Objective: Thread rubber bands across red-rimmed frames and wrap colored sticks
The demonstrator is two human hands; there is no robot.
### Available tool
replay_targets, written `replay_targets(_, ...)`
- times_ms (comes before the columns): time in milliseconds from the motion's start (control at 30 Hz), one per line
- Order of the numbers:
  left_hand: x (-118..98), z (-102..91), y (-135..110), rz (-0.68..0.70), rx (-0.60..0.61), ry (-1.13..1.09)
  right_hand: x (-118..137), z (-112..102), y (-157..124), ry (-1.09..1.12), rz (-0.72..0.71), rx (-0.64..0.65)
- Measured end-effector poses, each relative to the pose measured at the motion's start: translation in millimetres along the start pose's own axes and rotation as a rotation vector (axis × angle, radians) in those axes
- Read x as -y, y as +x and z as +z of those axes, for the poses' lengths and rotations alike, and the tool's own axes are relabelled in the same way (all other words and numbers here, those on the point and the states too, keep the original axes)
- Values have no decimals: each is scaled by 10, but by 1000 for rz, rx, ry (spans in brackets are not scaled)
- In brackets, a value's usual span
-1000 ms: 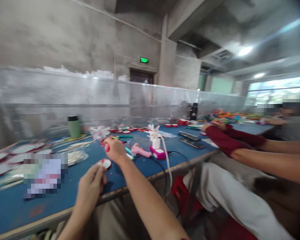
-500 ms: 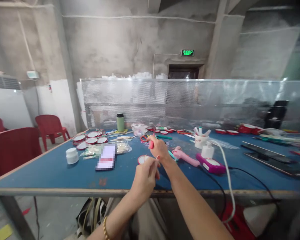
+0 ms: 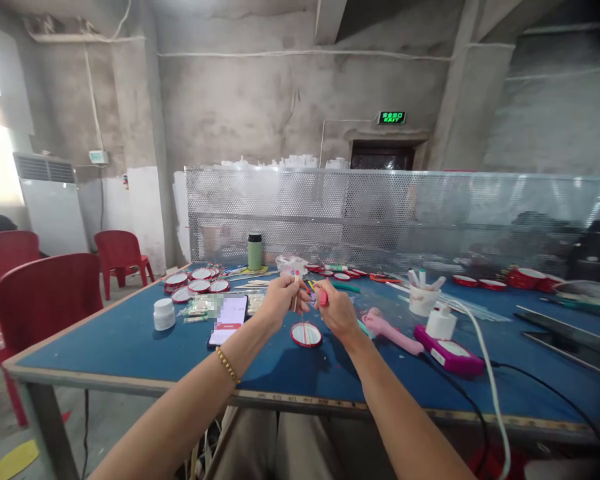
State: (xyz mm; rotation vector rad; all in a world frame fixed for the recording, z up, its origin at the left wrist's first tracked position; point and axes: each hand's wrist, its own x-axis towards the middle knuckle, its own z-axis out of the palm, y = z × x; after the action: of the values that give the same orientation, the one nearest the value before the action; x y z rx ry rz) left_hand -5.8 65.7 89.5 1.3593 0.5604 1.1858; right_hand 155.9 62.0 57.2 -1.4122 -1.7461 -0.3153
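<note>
My left hand is closed, fingers pinching a slim pale stick with a red tip. Close beside it on the right, my right hand is wrapped round a tool with a red handle; its working end is too small to make out. Below the two hands, a small round drum with a white face and red rim lies on the blue table. Thin lines run across its face.
Left of the hands are a phone, a white jar and several red-rimmed drums. A green bottle stands behind. To the right lie a pink glue gun, a purple box, a white bottle and cables.
My left hand has moved forward and up, bringing the stick beside the right hand. The drum now shows in full below them. The whole view has shifted.
</note>
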Motion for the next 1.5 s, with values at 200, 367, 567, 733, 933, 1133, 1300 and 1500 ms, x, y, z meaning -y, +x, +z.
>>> replay_targets(200, -1, 64, 350, -75, -50, -49, 54, -58, -27, 63, 32, -45)
replay_targets(367, 218, 131, 480, -32, -146, -88, 37, -57, -33, 82, 62, -123)
replay_targets(567, 389, 63, 400, 8, -95, -103, 110, -101, -64, 310, 106, -248)
replay_targets(733, 406, 80, 339, -20, 22, -146, 228, -242, 35, 451, 114, -281)
replay_targets(933, 440, 123, 366, -68, 13, -161, 351, -298, 294, 775, 148, -269)
replay_targets(1133, 390, 87, 333, -63, -22, -186, 186, -4, 343, 836, 306, -404)
replay_targets(1300, 402, 24, 316, -86, -27, -195, -47, 170, 284, 718, 354, -383)
replay_targets(1500, 437, 4, 304, -108, -12, -153, -167, 303, 258, 563, 359, -393)
